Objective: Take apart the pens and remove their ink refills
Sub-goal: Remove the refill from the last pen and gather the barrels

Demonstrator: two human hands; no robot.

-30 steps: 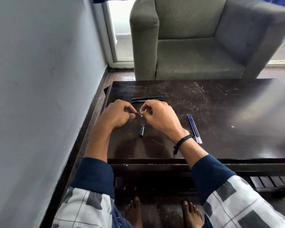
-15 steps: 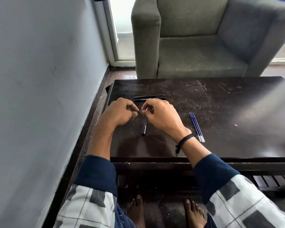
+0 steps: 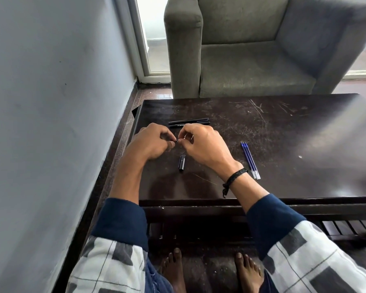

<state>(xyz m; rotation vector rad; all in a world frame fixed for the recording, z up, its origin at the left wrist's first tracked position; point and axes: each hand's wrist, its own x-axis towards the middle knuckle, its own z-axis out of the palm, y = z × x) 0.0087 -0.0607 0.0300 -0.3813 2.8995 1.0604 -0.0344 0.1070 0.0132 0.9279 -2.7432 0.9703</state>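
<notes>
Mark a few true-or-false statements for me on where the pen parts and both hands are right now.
1. The blue refills lie on the table, to the right of the right hand. True.
2. The short black pen piece is in the grip of the left hand. False: it lies on the table, untouched, just nearer the person than the hands.
3. Both hands pinch a small dark part between their fingertips. True.
4. The black pen barrels lie at the table's near edge. False: they lie side by side beyond the hands.
</notes>
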